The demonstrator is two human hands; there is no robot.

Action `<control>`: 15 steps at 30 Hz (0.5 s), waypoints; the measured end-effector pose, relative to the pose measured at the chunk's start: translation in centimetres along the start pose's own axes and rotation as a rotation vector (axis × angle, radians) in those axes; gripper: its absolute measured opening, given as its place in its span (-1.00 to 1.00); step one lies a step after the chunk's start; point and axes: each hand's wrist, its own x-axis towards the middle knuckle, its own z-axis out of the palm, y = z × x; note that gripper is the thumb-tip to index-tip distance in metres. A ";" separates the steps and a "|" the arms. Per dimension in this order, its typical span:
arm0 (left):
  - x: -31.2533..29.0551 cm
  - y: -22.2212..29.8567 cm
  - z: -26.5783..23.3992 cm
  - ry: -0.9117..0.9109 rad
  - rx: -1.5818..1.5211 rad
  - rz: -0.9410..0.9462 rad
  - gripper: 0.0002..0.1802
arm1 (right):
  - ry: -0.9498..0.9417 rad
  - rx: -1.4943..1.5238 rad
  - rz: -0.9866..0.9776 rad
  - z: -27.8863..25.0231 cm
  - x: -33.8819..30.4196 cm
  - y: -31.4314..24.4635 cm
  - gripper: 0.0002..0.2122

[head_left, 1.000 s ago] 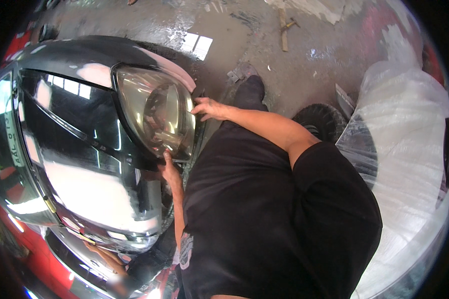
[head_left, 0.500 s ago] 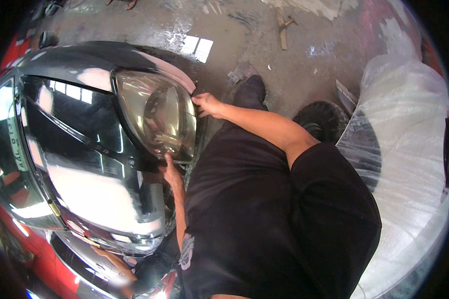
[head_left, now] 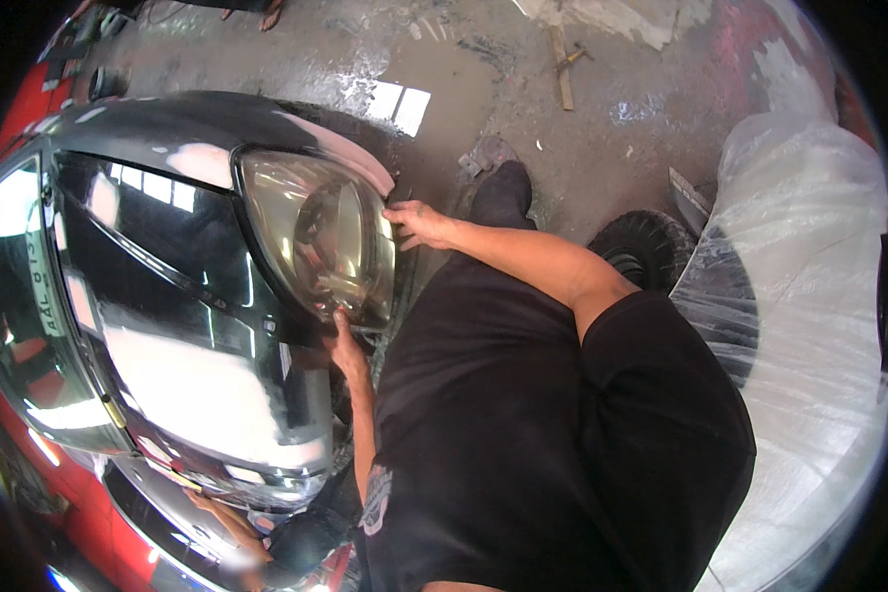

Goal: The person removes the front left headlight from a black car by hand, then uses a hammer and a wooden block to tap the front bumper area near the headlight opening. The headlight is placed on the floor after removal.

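A cloudy, yellowed headlight (head_left: 318, 247) sits in the corner of a shiny black car front (head_left: 168, 326). My right hand (head_left: 414, 222) presses on the headlight's outer edge, fingers curled against its rim. My left hand (head_left: 345, 347) grips the lamp's lower edge from below, where it meets the bumper. My black shirt and shorts fill the lower middle of the view and hide my left forearm's lower part.
A black tyre (head_left: 646, 252) stands on the stained concrete floor (head_left: 523, 89) to my right. A vehicle wrapped in clear plastic sheet (head_left: 809, 296) fills the right side. Red bodywork (head_left: 39, 513) shows at lower left. Wood scraps (head_left: 562, 64) lie far ahead.
Both hands stay on the headlight. The view has shifted slightly, and my right hand has slid a little along the outer edge.
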 end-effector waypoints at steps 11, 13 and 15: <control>-0.5 0.8 0.5 0.021 -0.006 0.099 -0.15 | -0.027 -0.045 0.035 0.9 -0.7 -0.6 -0.20; -0.6 0.9 0.6 0.032 0.040 0.052 -0.12 | -0.022 -0.044 0.046 0.7 -0.6 -0.6 -0.19; -0.7 1.1 0.7 0.025 0.053 0.053 -0.09 | -0.023 -0.063 0.027 0.6 -0.7 -0.5 -0.18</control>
